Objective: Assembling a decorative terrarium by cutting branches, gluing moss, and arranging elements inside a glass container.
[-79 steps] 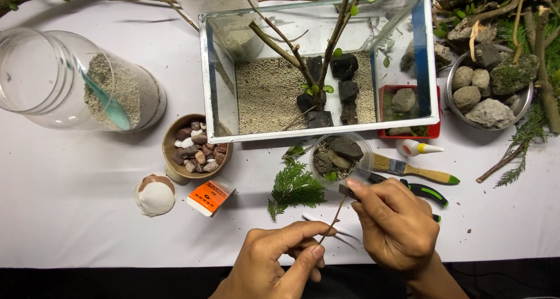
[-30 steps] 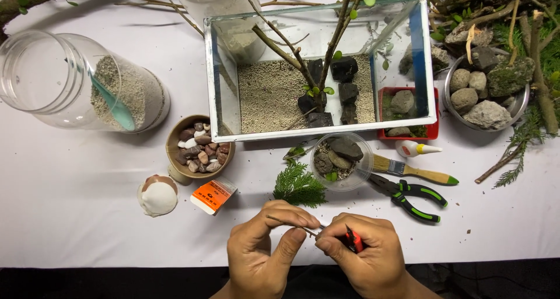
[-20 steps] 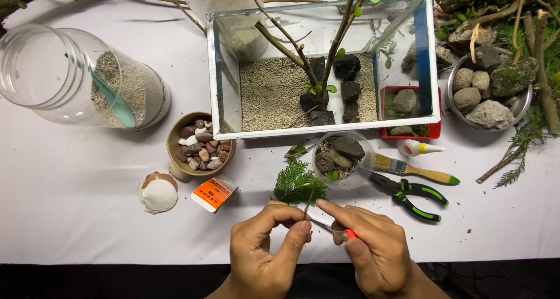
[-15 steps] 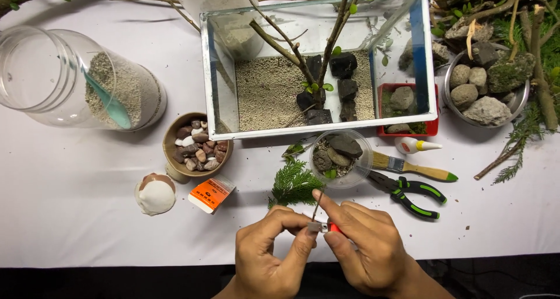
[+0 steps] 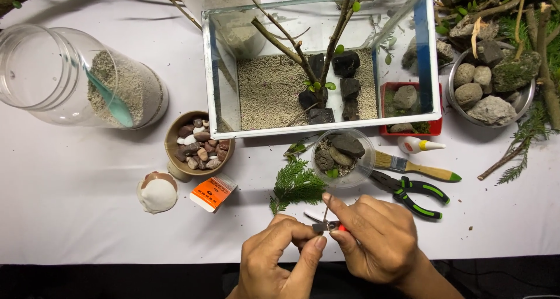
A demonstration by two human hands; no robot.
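Note:
My left hand [image 5: 280,258] and my right hand [image 5: 379,241] meet near the table's front edge. My right hand grips small scissors [image 5: 326,225] with red handles and metal blades. My left thumb and forefinger pinch the lower end of a thin brown twig [image 5: 327,208], which stands up between the hands at the scissor blades. A green fern sprig [image 5: 297,185] lies just beyond the fingers. Behind it a clear plastic cup [image 5: 364,171] holds dark stones.
A glass tank [image 5: 326,130] with sand, black rocks and branches stands at the back. A tipped sand jar [image 5: 87,77], wooden pebble bowl [image 5: 172,139], white lump [image 5: 156,193] and orange packet [image 5: 213,191] lie left. Pliers [image 5: 414,191], brush [image 5: 417,168], glue bottle [image 5: 417,146] and a metal rock bowl [image 5: 452,95] lie right.
My right hand came down from beside the pliers and now holds the red-handled scissors. Both hands drew together near the front edge, and the twig now stands upright at the blades.

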